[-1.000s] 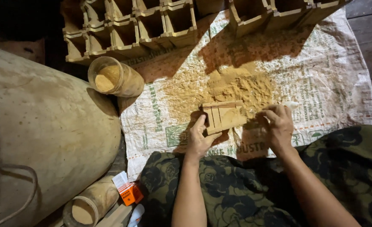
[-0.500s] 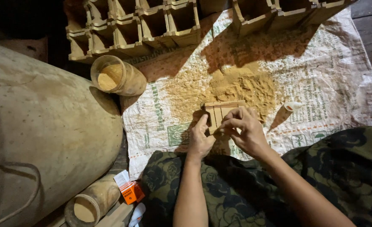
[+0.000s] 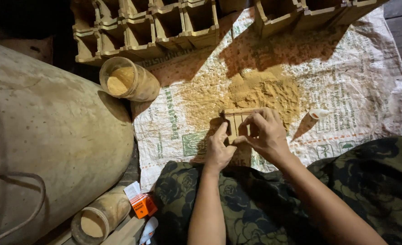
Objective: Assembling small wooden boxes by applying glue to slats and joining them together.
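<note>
A small slatted wooden frame [image 3: 235,119] rests on a printed woven sack sheet [image 3: 346,90], at the near edge of a heap of tan powder [image 3: 251,93]. My left hand [image 3: 219,149] holds the frame's left side, index finger raised along it. My right hand [image 3: 265,132] covers the frame's right half, with the fingers curled over its top and pinching at the slats. Both forearms reach out over my lap, which is covered in dark floral cloth [image 3: 255,208].
Rows of empty wooden box moulds [image 3: 164,22] line the sheet's far edge. An open jar of powder [image 3: 127,81] lies at the left, and a second jar [image 3: 98,220] near my knee. A big rounded sack [image 3: 46,149] fills the left. Nearby: an orange carton [image 3: 143,205], a small white cone [image 3: 320,113].
My right hand left the frame's right end and moved left over its top. The white cone it was beside now lies apart on the sheet. The left hand stayed put.
</note>
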